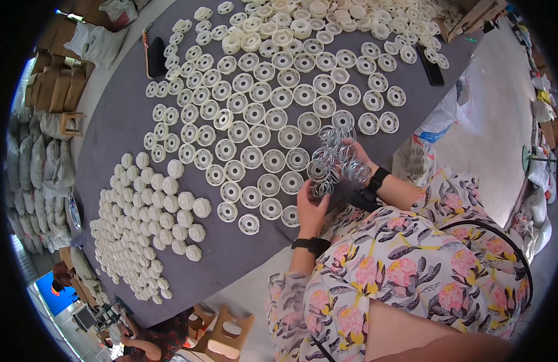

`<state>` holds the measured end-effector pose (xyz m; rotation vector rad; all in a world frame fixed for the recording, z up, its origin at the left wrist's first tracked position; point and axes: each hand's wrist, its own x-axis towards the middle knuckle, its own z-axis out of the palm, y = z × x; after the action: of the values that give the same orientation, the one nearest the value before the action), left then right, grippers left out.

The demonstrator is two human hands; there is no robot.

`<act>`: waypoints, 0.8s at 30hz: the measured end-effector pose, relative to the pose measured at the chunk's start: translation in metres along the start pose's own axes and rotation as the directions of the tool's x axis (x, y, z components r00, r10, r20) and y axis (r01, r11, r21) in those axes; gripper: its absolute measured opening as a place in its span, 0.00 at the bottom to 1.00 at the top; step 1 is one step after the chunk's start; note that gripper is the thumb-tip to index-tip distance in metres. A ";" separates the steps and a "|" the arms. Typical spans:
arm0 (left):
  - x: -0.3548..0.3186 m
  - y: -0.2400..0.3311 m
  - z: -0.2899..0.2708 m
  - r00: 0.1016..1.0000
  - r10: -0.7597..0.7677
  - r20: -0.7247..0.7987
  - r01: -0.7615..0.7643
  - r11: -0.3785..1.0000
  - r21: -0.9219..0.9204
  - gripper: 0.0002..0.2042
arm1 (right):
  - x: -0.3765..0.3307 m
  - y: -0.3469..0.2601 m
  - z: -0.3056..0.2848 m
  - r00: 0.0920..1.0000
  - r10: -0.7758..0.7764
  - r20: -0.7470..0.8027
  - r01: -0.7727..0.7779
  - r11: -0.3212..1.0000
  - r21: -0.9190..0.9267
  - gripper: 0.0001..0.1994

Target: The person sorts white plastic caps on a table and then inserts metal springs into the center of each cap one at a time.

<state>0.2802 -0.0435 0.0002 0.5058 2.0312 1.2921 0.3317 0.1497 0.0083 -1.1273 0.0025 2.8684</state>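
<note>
A tangled bunch of silvery metal coil springs [335,158] sits between my two hands, just above the table's near edge. From the left, my left hand [313,208] pinches a spring at the lower end of the bunch. My right hand [361,158] is closed around the springs on the right side, its fingers partly hidden by the coils. Rows of round cream plastic parts with open centres [275,160] lie flat on the grey table just beyond the springs. Black bands circle both wrists.
Capped cream pieces [153,205] stand grouped at the left. Loose round parts [291,24] are heaped at the far side, near a cardboard box [472,18]. Two phone-like dark objects, one left [155,57] and one right [431,66], lie on the table. Another person [149,341] works at lower left.
</note>
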 end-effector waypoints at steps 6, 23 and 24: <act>0.005 -0.003 -0.019 0.950 -0.288 0.122 0.290 0.665 -0.688 0.16 | -0.003 0.005 0.005 0.995 0.097 -0.014 -0.098 0.993 -0.066 0.16; -0.004 0.008 -0.068 0.977 -0.214 0.001 0.207 0.941 -0.268 0.16 | -0.028 0.052 0.020 0.949 0.302 -0.086 -0.314 0.904 -0.292 0.15; -0.005 0.010 -0.073 0.943 -0.331 -0.045 0.297 0.891 -0.345 0.16 | -0.019 0.056 0.008 0.959 0.274 -0.067 -0.281 0.907 -0.313 0.15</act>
<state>0.2319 -0.0892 0.0321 -0.0493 1.8245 1.4387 0.3367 0.0932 0.0257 -1.3060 -0.3421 3.1934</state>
